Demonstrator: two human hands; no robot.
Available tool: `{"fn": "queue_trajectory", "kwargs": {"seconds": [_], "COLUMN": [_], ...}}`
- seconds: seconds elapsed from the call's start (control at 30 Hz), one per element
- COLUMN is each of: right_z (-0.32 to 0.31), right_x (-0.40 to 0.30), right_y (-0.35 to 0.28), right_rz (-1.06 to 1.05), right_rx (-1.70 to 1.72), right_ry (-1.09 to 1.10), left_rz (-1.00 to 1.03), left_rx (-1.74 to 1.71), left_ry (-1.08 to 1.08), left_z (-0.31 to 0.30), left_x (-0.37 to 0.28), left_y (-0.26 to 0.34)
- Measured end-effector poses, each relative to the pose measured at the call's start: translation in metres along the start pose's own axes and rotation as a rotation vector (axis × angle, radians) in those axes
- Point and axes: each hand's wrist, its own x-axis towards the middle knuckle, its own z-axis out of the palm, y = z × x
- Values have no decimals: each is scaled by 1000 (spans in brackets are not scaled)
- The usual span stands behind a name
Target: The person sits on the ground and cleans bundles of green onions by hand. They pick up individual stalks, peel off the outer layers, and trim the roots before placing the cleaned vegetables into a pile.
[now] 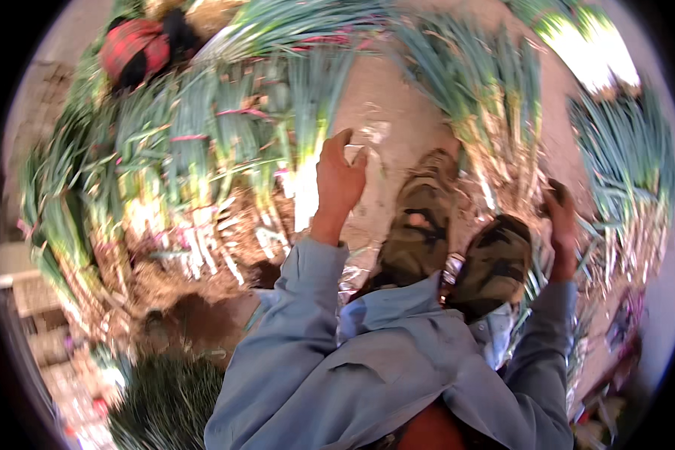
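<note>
My left hand [342, 179] is held out over the floor with thumb and fingers apart and nothing in it. Just left of it lies a bunch of long green onions [309, 124] with bright white stems. Before my knees is a looser pile of green onions [495, 112], leaves pointing away and soil-stained roots towards me. Close to the root end of that pile, on its right, is my right hand [561, 222]. Its fingers are blurred and partly turned away, so a grip on anything cannot be made out.
Tied bunches of green onions [191, 146] line the left, several with pink bands. More onions [624, 169] lie at the right, and white-stemmed ones [593, 48] beyond. A person in red checked clothing [135, 50] is at the far left. My camouflage-clad knees [422, 225] are in front.
</note>
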Motion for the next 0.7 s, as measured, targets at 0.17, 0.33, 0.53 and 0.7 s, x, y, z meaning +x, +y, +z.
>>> {"fn": "queue_trajectory", "kwargs": {"seconds": [0.17,0.33,0.53,0.7], "right_z": [9,30,44,37], "right_x": [40,47,82,135], "right_y": [132,182,196,193], "right_rz": [210,268,119,190], "right_rx": [-92,-369,-392,-556], "right_ry": [-14,-26,210,479], "left_rz": [426,495,545,511], "left_rx": [-187,-82,282,318], "left_ry": [-371,-674,-1026,-1066], "left_z": [51,111,109,115], "left_x": [-8,-28,-34,-30], "left_y": [144,148,122,137]}}
